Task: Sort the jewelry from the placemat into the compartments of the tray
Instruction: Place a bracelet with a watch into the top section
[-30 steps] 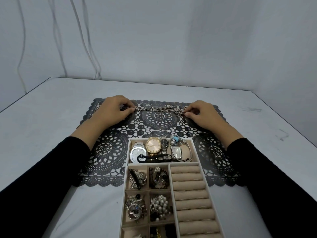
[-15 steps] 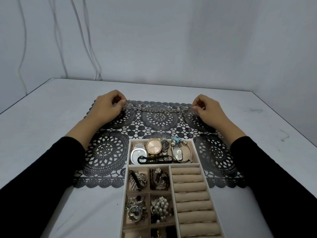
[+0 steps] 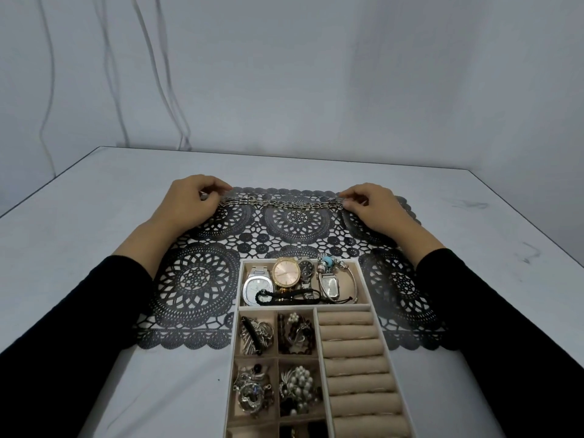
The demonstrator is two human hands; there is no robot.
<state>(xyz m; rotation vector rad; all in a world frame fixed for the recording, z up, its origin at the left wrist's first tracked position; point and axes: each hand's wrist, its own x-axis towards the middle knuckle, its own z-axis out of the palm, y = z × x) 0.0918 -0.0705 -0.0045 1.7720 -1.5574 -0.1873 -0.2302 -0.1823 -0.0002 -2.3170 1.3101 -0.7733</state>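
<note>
Head camera, looking down over a pale grey worktop (image 3: 79, 216). A black lace-pattern placemat (image 3: 196, 276) lies across the middle, and the far end of a beige jewelry tray (image 3: 303, 308) sits on its near edge. A chain (image 3: 281, 204) runs in a nearly straight line from left to right along the far edge of the placemat, pulled out between both hands. It is a flat, wide band of silver-toned metal links with darker links mixed in, several rows across. It is unclear whether it touches the mat or hangs just above it. The left hand (image 3: 189, 200) pinches the chain's left end, fingers curled. The right hand (image 3: 373, 207) pinches the right end in the same way. Both arms wear black sleeves. In the tray, the far compartment holds a silver watch (image 3: 257, 287), a gold watch (image 3: 286, 273), further watches and bracelets. The small compartments nearer on the left hold brooches and pearl pieces, and beige ring rolls (image 3: 354, 349) fill the right side.
</note>
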